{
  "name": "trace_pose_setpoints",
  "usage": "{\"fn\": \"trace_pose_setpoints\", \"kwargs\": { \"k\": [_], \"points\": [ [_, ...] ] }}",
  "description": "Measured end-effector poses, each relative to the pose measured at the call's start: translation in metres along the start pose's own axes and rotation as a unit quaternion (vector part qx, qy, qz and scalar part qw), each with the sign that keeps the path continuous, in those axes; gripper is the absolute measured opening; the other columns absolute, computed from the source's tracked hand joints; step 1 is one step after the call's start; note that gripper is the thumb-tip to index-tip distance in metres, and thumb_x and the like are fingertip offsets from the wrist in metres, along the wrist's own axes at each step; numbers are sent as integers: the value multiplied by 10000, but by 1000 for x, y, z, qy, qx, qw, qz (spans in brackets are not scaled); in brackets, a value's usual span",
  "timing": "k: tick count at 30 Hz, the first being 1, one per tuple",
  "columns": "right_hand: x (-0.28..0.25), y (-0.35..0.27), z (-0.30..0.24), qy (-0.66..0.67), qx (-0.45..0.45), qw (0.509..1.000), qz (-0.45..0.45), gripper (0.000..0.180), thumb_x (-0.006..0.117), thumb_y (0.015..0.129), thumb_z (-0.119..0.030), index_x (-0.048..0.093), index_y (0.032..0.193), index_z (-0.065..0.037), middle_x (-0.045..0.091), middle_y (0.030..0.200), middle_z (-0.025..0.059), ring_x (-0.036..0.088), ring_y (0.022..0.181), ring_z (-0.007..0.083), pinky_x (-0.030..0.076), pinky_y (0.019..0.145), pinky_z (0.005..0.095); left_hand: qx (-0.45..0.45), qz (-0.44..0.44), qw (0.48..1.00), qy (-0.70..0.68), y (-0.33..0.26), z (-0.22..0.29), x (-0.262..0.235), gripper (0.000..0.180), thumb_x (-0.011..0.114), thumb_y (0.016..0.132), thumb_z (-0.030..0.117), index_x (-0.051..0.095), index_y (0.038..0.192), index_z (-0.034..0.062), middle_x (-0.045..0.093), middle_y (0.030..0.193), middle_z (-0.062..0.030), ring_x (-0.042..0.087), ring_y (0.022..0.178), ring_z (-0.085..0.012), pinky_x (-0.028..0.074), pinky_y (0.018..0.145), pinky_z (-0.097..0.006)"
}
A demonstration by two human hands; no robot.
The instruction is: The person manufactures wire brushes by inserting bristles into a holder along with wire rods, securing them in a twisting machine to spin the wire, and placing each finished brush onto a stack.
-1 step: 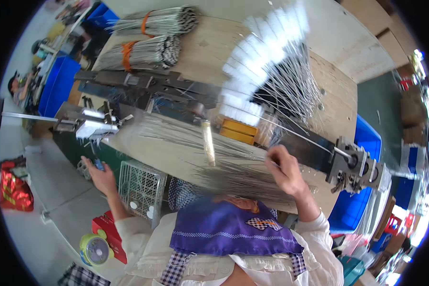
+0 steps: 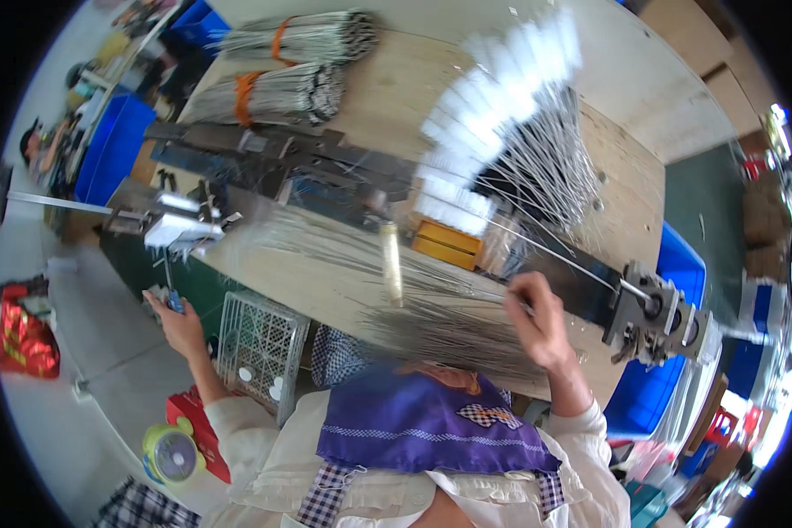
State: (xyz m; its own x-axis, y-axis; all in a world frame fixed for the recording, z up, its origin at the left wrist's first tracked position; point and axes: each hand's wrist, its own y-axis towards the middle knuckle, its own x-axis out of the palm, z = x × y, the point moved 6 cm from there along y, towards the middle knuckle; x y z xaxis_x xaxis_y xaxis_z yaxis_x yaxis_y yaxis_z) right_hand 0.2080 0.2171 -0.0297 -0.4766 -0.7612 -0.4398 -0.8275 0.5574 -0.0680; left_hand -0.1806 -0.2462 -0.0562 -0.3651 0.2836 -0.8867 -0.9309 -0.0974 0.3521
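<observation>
My left hand (image 2: 181, 327) is at the left end of the bench, its thumb and fingers around the blue handle (image 2: 175, 302) of a thin lever. This lever hangs below a metal fixture with a white block (image 2: 183, 232). Over the front of the bench, my right hand (image 2: 539, 322) is closed, thumb and fingertips together. Whatever sits in that pinch is too thin and blurred to make out. Loose thin metal wires (image 2: 449, 339) lie beside and under it. A yellow block (image 2: 447, 245) and a pale upright rod (image 2: 391, 264) stand farther in.
Two wire bundles (image 2: 282, 95) tied with orange bands lie at the back left. White-bristled brushes with wire stems (image 2: 550, 167) fan out at the back right. A metal chuck (image 2: 656, 312) stands at the right end, near a blue bin (image 2: 647, 396). Below left is a white plastic basket (image 2: 260, 348).
The fingers of my left hand have drawn in around the blue handle. My right hand has shifted slightly, staying pinched above the wires. The whole view has tilted a little.
</observation>
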Motion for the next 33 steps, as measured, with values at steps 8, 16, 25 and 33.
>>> {"fn": "trace_pose_setpoints", "kwargs": {
  "k": [8,16,25,33],
  "points": [
    [-98,-50,-28,167,-205,901,345,262,499,998,-214,485,804,-39,462,654,35,369,552,108,293,541,263,-68,-93,965,-234,-44,49,15,728,650,866,192,293,1482,43,688,949,-243,690,882,-361,530,758,-393],
    [-130,-45,-138,140,-347,829,416,319,587,954,-224,397,768,-47,403,588,51,345,523,130,284,531,301,302,-197,738,-570,-134,246,-81,884,714,826,276,216,1481,-48,292,1501,-278,312,1389,-402,233,1137,-471],
    [-83,6,-137,-21,-173,946,272,162,539,869,57,665,957,6,632,757,75,578,590,98,460,562,235,335,-571,540,-520,-190,294,-67,128,518,991,113,594,1026,17,535,1070,-88,578,912,-167,489,776,-311],
    [-81,-2,-73,-399,-168,892,134,169,681,803,-113,673,971,-102,582,843,55,632,823,260,526,659,371,218,-672,537,-461,-237,292,-26,176,451,1025,215,469,969,49,431,890,-41,493,608,-110,428,497,-226]
  ]
}}
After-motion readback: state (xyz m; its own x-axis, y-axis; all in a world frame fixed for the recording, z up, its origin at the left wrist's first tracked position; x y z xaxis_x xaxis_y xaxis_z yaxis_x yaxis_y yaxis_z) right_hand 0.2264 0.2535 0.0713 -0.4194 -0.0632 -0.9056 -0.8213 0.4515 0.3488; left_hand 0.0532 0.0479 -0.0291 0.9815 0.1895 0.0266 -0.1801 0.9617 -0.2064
